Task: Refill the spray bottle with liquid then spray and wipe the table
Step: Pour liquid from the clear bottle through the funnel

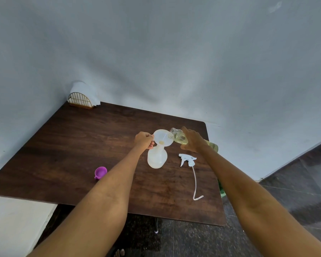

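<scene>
A translucent white spray bottle [157, 158] stands on the dark wooden table [67, 145] with a white funnel [162, 137] set in its neck. My left hand [143, 140] pinches the funnel's left rim. My right hand [192, 139] grips a clear bottle of pale yellow liquid [180, 137], tipped on its side with its open mouth over the funnel. A little yellow liquid lies at the funnel's bottom. The white trigger spray head [187, 158] with its long tube lies on the table to the right of the spray bottle.
A purple cap [100, 172] lies on the table to the left of my left arm. A gold wire holder with white paper napkins [82, 98] stands at the table's far left corner against the grey wall. Dark tiled floor lies to the right.
</scene>
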